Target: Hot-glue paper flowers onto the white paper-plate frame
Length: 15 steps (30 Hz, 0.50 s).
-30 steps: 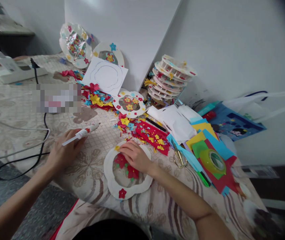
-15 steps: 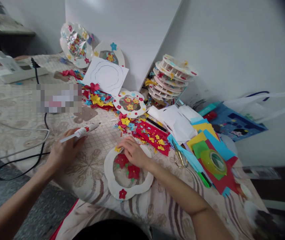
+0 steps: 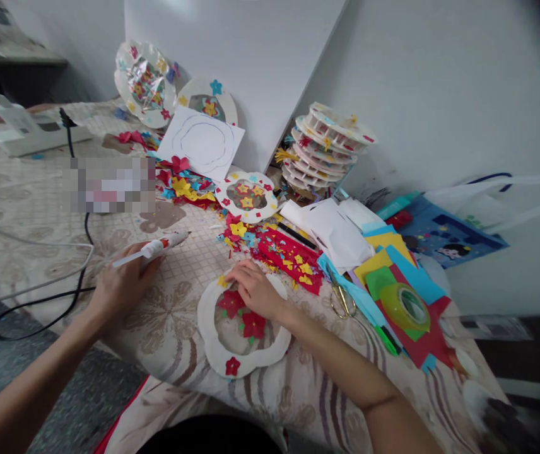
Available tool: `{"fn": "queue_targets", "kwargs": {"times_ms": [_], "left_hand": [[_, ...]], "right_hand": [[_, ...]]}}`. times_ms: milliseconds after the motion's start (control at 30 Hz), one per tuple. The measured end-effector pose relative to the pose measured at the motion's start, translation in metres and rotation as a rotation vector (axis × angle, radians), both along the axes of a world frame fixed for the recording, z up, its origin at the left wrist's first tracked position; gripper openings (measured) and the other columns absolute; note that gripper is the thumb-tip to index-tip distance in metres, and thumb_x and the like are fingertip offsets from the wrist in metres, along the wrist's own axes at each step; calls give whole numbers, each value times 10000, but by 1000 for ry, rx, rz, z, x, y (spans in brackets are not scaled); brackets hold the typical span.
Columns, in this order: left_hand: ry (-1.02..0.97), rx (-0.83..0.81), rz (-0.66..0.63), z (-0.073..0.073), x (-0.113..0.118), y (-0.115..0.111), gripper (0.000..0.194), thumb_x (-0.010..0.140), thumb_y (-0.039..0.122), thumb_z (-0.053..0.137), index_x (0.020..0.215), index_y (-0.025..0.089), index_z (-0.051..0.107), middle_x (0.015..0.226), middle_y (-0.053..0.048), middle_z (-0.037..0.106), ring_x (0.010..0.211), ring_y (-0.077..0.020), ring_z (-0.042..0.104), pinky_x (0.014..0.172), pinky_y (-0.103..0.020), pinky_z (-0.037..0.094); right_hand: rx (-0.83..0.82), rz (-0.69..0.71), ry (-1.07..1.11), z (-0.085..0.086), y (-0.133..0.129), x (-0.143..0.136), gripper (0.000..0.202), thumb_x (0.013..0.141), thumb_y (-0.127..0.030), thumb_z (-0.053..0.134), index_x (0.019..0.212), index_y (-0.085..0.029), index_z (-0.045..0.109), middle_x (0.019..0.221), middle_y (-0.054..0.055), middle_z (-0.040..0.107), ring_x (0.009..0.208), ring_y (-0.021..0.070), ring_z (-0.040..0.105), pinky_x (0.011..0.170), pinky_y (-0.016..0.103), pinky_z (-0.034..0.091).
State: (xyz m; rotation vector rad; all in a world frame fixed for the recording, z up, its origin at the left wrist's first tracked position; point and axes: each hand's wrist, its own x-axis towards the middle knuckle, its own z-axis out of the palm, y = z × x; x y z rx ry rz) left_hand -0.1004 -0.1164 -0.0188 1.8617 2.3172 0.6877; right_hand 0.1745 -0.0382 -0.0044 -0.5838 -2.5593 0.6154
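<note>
My left hand (image 3: 128, 277) is wrapped round a white hot glue gun (image 3: 154, 248). A glue stick pokes out of its back, and its nozzle points right, above the tablecloth. Before me lies a white scalloped ring (image 3: 208, 337) with a see-through middle. Red flowers (image 3: 253, 325) with green bits lie in that middle, and a small red flower (image 3: 233, 366) sits on the near rim. On the ring's far left rim, the bent fingers of my right hand (image 3: 253, 287) press at a yellow paper flower (image 3: 223, 281); the hand hides part of the ring.
Paper flowers and scraps (image 3: 289, 255) lie beyond the ring. Gold-handled scissors (image 3: 343, 301), a tape roll (image 3: 407, 306) and coloured paper (image 3: 397, 252) are at right. Decorated rings (image 3: 324, 148) stand stacked behind. A black cable (image 3: 78, 293) loops at left by a power strip (image 3: 38, 139).
Almost nothing differs. My right fingers stay at the yellow flower, and my left hand keeps the glue gun in the same place.
</note>
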Motion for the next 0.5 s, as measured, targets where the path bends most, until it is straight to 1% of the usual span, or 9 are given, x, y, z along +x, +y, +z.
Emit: {"fn": "queue_targets", "kwargs": {"times_ms": [100,200,367,500], "left_hand": [[14,-6,2,1,0,0,447,890,432,321,1167,147,526,1050,-107,601,858,-243,599,725,-317,434],[15,-1,-4,1,-1,-1,436,890,412,340,1182,143,520,1086,-108,598,874,-236,598,733,-304,431],[15,17,-20,0,-2,-1,445,887,410,332,1160,119,530,1077,-124,602,875,-242,595,741,-310,430],[25,7,-12,1,-2,0,434,881,418,336,1147,137,533,1041,-113,618,848,-239,600,705,-302,433]], "right_hand": [[-34,-10,33,1,-2,2,360,764,24,380,977,-176,589,931,58,621,1037,194,487,919,368,445],[-52,-11,89,2,-3,3,351,766,21,382,966,-181,588,926,52,617,1034,188,490,923,358,445],[-49,70,32,3,-4,2,349,743,35,391,922,-186,593,896,40,627,1030,191,493,930,367,438],[-71,23,83,2,-3,0,338,757,26,396,925,-192,592,904,38,628,1016,184,500,916,358,448]]}}
